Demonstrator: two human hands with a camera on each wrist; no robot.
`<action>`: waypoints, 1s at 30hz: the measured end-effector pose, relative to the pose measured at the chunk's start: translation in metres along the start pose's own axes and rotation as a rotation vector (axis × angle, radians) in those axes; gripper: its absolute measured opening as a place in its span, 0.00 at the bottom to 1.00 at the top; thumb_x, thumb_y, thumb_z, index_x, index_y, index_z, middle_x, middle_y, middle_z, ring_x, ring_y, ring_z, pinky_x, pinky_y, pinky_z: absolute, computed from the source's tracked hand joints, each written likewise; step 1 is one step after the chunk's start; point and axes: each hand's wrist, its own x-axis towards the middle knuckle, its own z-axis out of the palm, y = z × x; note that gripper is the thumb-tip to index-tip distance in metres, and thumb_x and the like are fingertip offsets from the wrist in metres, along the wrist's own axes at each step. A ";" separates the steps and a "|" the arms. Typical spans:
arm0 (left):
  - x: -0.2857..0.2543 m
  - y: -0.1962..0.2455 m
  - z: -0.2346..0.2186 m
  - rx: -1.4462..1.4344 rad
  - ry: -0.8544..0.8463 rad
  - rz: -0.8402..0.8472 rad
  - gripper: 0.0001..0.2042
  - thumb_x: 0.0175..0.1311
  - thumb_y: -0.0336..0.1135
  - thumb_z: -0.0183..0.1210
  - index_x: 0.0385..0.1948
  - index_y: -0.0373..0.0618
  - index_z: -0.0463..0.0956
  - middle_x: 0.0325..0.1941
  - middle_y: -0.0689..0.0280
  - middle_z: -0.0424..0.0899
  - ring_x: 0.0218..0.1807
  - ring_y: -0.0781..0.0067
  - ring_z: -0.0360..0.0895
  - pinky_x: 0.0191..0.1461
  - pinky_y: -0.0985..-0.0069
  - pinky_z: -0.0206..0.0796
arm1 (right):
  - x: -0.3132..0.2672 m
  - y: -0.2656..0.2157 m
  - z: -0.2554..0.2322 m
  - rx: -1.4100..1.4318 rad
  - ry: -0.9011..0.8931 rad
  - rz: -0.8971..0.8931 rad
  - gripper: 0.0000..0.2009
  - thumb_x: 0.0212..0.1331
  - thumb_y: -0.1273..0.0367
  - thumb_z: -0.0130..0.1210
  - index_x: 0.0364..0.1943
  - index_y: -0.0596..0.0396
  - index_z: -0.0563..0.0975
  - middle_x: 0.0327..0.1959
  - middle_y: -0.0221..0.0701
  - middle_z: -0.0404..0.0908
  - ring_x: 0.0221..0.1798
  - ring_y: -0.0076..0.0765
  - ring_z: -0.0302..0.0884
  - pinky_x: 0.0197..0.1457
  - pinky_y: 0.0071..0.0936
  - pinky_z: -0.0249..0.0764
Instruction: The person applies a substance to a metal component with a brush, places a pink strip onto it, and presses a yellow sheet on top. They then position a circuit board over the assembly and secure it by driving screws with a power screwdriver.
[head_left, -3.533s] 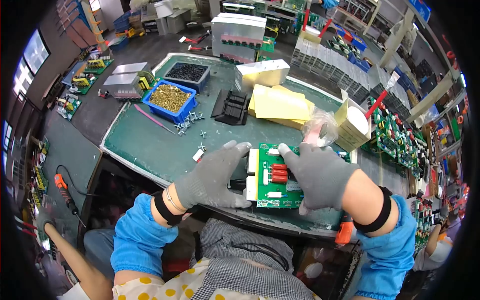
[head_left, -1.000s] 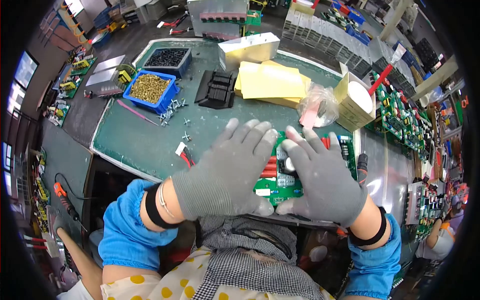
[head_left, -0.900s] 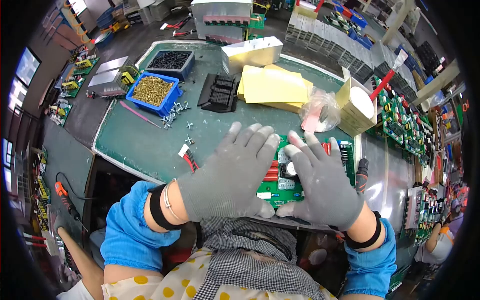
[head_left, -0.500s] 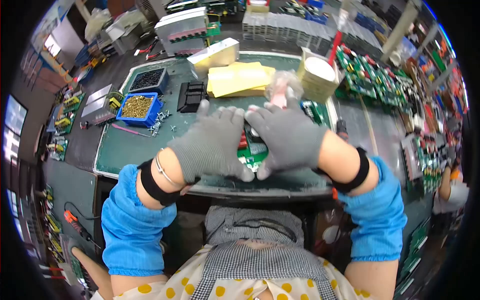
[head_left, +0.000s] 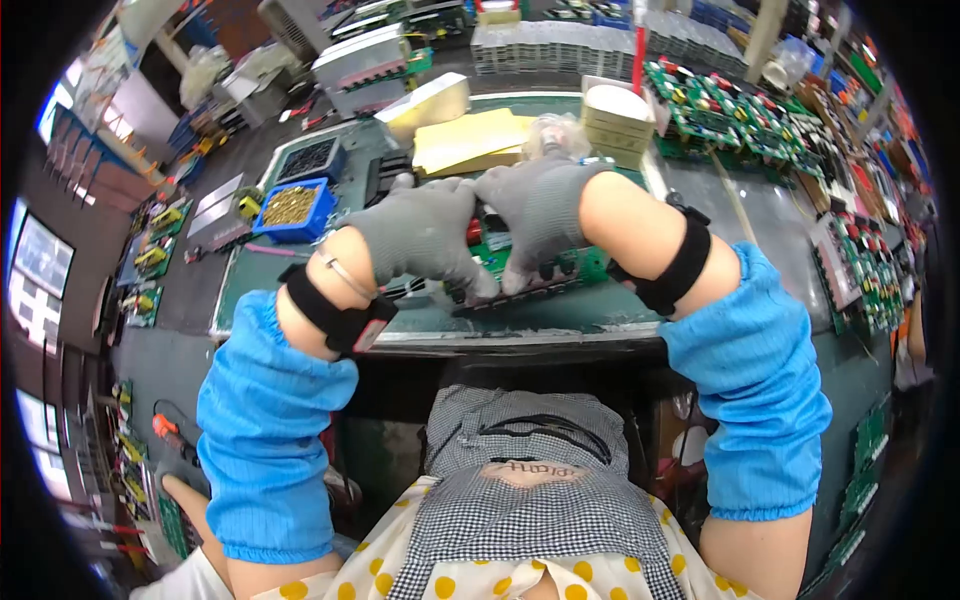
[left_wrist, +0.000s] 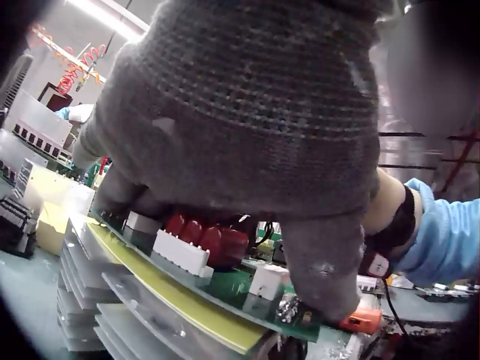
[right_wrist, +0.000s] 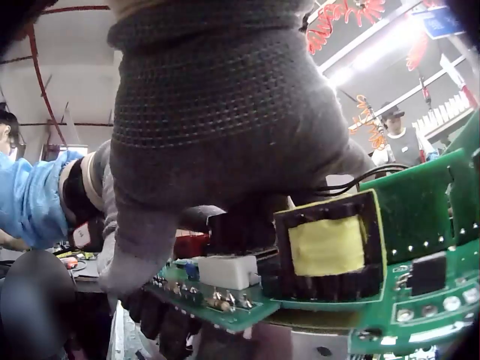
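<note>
Both gloved hands span a green circuit board [head_left: 590, 266] from above, side by side near the front of the bench. My left hand [head_left: 425, 232] grips it, thumb at the near edge and fingers toward the far edge. In the left wrist view, red capacitors [left_wrist: 206, 241] and a white block [left_wrist: 181, 253] sit under the palm, with a yellow sheet [left_wrist: 187, 319] and grey metal fins below the board. My right hand [head_left: 540, 205] grips the same board in the same way. A yellow-wrapped transformer [right_wrist: 328, 247] stands beside it in the right wrist view. The palms hide most of the board.
A blue bin [head_left: 290, 233] of brass-coloured parts and a black bin [head_left: 330, 162] are at the left. Yellow sheets [head_left: 465, 140] and a carton [head_left: 618, 132] lie beyond the hands. More circuit boards [head_left: 710, 100] are at the right, and grey metal plates [head_left: 560, 50] stand behind.
The left hand has come in from the board's left side to lie beside the right one. Fingers that lay spread flat now bend down over the board. The head view has shifted.
</note>
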 end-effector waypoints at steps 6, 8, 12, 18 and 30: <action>-0.005 -0.020 0.022 -0.128 0.148 0.068 0.50 0.35 0.58 0.74 0.65 0.42 0.66 0.63 0.46 0.74 0.66 0.46 0.69 0.71 0.62 0.56 | 0.002 -0.004 -0.005 -0.031 -0.024 -0.006 0.52 0.29 0.46 0.78 0.62 0.61 0.69 0.61 0.46 0.75 0.65 0.54 0.72 0.67 0.45 0.68; -0.016 -0.023 0.028 -0.161 0.270 0.036 0.51 0.38 0.59 0.74 0.65 0.37 0.64 0.63 0.45 0.73 0.67 0.45 0.67 0.71 0.60 0.57 | 0.005 -0.001 0.001 -0.095 0.037 -0.025 0.57 0.29 0.46 0.78 0.67 0.62 0.65 0.63 0.46 0.74 0.65 0.54 0.72 0.68 0.45 0.66; -0.065 -0.037 0.030 -0.773 0.484 0.017 0.42 0.58 0.40 0.68 0.72 0.33 0.55 0.72 0.49 0.67 0.73 0.55 0.64 0.73 0.64 0.57 | 0.002 -0.008 -0.006 -0.072 -0.009 0.001 0.60 0.30 0.46 0.77 0.72 0.59 0.60 0.64 0.46 0.72 0.67 0.56 0.70 0.72 0.50 0.62; -0.118 -0.111 0.116 -1.172 0.584 -0.512 0.22 0.68 0.41 0.60 0.57 0.34 0.73 0.52 0.62 0.82 0.44 0.73 0.79 0.48 0.77 0.73 | 0.003 -0.013 -0.010 -0.125 -0.044 -0.002 0.60 0.31 0.45 0.77 0.73 0.55 0.58 0.66 0.45 0.71 0.68 0.56 0.70 0.75 0.54 0.57; -0.056 -0.089 0.118 -1.611 0.658 -0.259 0.12 0.72 0.47 0.57 0.42 0.50 0.79 0.30 0.76 0.76 0.27 0.87 0.69 0.29 0.87 0.58 | 0.003 -0.008 -0.006 -0.074 -0.004 -0.028 0.53 0.33 0.47 0.76 0.67 0.57 0.66 0.64 0.46 0.72 0.66 0.54 0.72 0.67 0.46 0.70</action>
